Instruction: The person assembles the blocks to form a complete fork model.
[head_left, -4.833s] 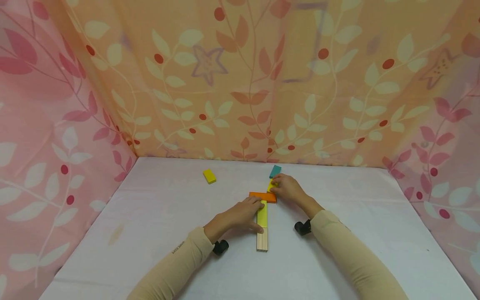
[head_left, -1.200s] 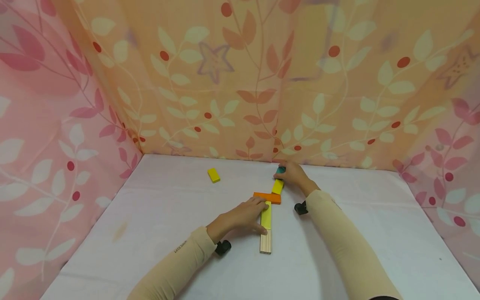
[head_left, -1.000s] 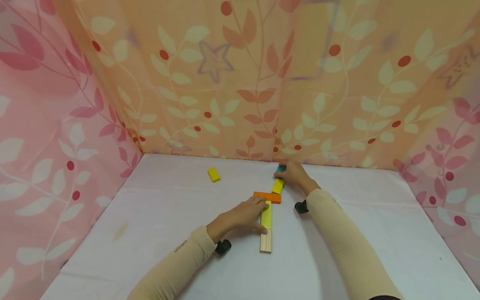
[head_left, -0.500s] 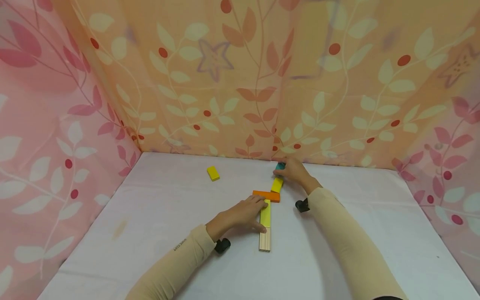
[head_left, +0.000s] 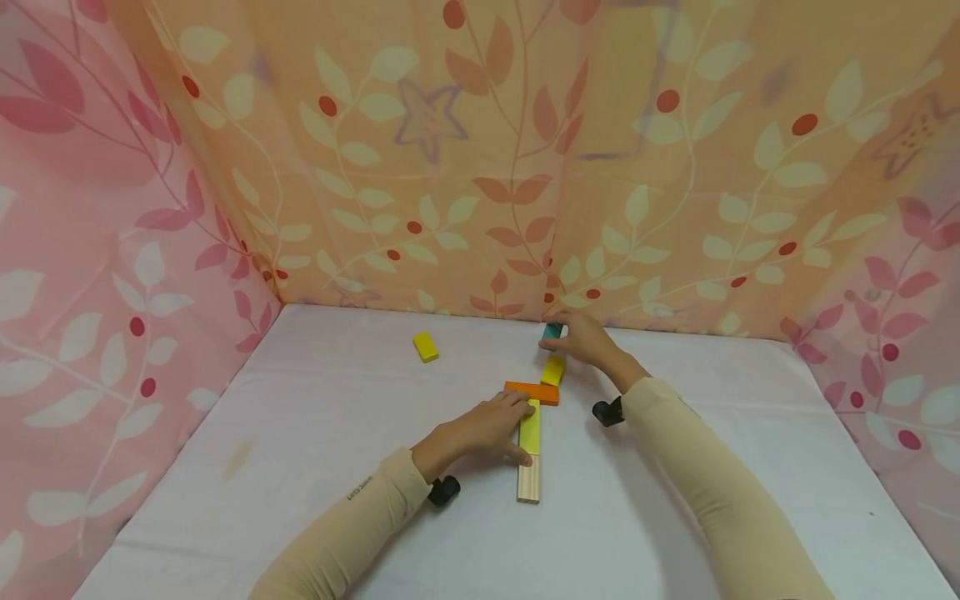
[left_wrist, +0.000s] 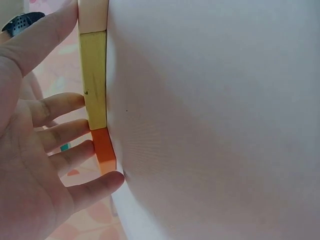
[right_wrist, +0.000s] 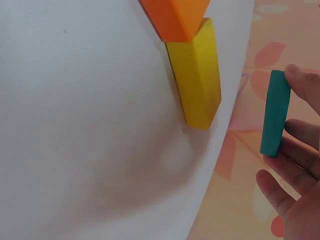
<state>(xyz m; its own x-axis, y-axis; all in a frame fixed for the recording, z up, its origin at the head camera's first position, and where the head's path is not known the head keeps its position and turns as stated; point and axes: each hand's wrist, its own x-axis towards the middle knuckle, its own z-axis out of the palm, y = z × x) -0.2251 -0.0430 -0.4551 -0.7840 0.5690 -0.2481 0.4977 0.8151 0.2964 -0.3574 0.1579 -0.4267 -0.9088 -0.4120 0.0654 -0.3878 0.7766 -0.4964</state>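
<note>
Thumb and fingertips of my right hand (head_left: 588,340) pinch a teal block (right_wrist: 275,112), held off the tabletop beyond the yellow block (head_left: 552,371). That yellow block lies slanted, its near end at the right part of an orange block (head_left: 532,393) set crosswise. From the orange block a pale yellow block (head_left: 530,429) and a plain wooden block (head_left: 528,483) run end to end toward me. My left hand (head_left: 480,429) rests along this line with spread fingers: thumb at the plain wood, fingertips at the pale yellow and orange blocks.
Another yellow block (head_left: 425,347) lies apart at the back left of the white-covered table (head_left: 300,433). Close behind the right hand hangs a leaf-patterned curtain (head_left: 420,250), with pink ones on both sides. Black wrist cameras (head_left: 445,491) sit under the sleeves.
My right hand has gone from the slanted yellow block to the teal block and grips it. In the last second the teal block has shifted slightly left. The left hand stays on the line.
</note>
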